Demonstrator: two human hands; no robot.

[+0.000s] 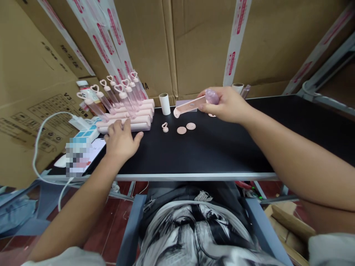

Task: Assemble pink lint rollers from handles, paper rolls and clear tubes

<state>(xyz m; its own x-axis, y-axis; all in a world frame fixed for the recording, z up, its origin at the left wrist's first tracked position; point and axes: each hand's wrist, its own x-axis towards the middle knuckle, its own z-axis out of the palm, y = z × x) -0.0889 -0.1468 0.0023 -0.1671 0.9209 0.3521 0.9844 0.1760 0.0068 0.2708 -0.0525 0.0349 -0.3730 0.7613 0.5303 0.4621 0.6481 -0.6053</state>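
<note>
My left hand point(122, 142) rests with fingers spread and thumb apart, its fingertips on the nearest of several pink oblong cases point(142, 124). Clear pink tubes with heart-shaped loop caps point(119, 88) stand up from these cases. My right hand point(229, 105) grips a long pale-pink plastic piece point(188, 106), raised a little over the table and pointing left. A translucent purple knobby lump point(212, 96) shows by the fingers; I cannot tell whether it is joined to that piece. Below lie two pink discs point(182, 130) and a loose heart-loop cap point(165, 128).
A white cylinder point(164, 104) stands behind the loose cap; another white cylinder point(237, 88) is partly hidden behind my right hand. A phone point(95, 149), power strip point(90, 131) and white cable lie at left. Cardboard point(199, 48) walls the back of the black table point(155, 159).
</note>
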